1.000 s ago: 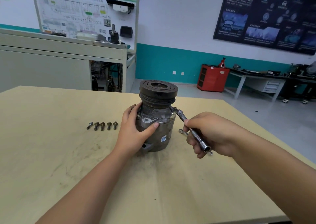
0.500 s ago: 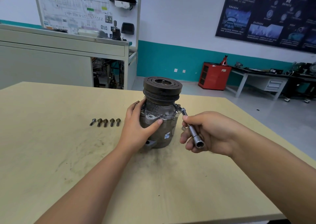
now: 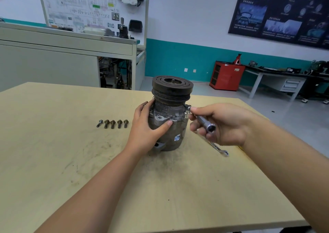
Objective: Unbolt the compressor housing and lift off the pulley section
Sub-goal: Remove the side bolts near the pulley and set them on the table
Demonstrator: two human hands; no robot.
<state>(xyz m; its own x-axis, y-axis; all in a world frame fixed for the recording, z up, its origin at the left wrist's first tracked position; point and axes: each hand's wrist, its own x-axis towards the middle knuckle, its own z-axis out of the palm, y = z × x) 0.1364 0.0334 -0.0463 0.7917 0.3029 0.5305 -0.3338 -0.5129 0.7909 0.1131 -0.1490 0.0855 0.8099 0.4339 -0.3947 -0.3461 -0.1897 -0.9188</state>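
The grey compressor housing [image 3: 167, 124] stands upright on the wooden table [image 3: 53, 161], with the dark grooved pulley section [image 3: 172, 88] on top. My left hand [image 3: 147, 129] wraps around the housing's left side, thumb across its front. My right hand [image 3: 222, 124] grips a chrome socket wrench [image 3: 204, 122] whose head sits on a bolt at the housing's upper right flange. Several removed bolts [image 3: 113, 123] lie in a row to the left.
A thin combination spanner [image 3: 218, 148] lies on the table under my right hand. Behind the table stand a grey training bench with a wiring board [image 3: 92, 8], a red cabinet [image 3: 227, 76] and a far workbench [image 3: 284, 76].
My right hand has swung the wrench handle round the bolt, from pointing toward me and right to lying closer to the housing. The left hand keeps its hold. The spanner has come into view.
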